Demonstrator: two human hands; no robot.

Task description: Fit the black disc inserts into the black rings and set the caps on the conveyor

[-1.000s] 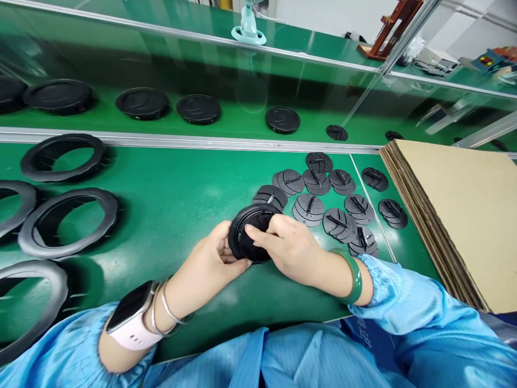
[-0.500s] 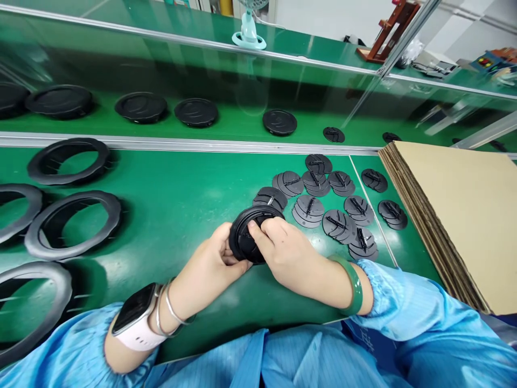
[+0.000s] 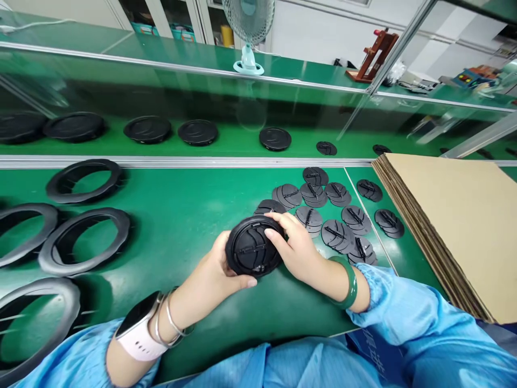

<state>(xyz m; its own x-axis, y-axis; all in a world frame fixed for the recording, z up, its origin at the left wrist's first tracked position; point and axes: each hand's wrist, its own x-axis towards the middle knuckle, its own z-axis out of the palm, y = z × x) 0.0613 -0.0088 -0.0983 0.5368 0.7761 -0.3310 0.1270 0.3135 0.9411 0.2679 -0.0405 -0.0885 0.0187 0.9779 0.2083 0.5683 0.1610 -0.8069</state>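
Round black part [image 3: 252, 252] gripped by both hands above open green bench [image 3: 181, 215].
It is clasped from below-left by the left hand [image 3: 216, 272]; its right rim is pinched by the right hand [image 3: 297, 248], beside small discs [image 3: 337, 207].

No lettering, number or brand can be read anywhere. The white print on the dark blue surface [image 3: 369, 345] at the lower right of the frame is too small and blurred to make out.
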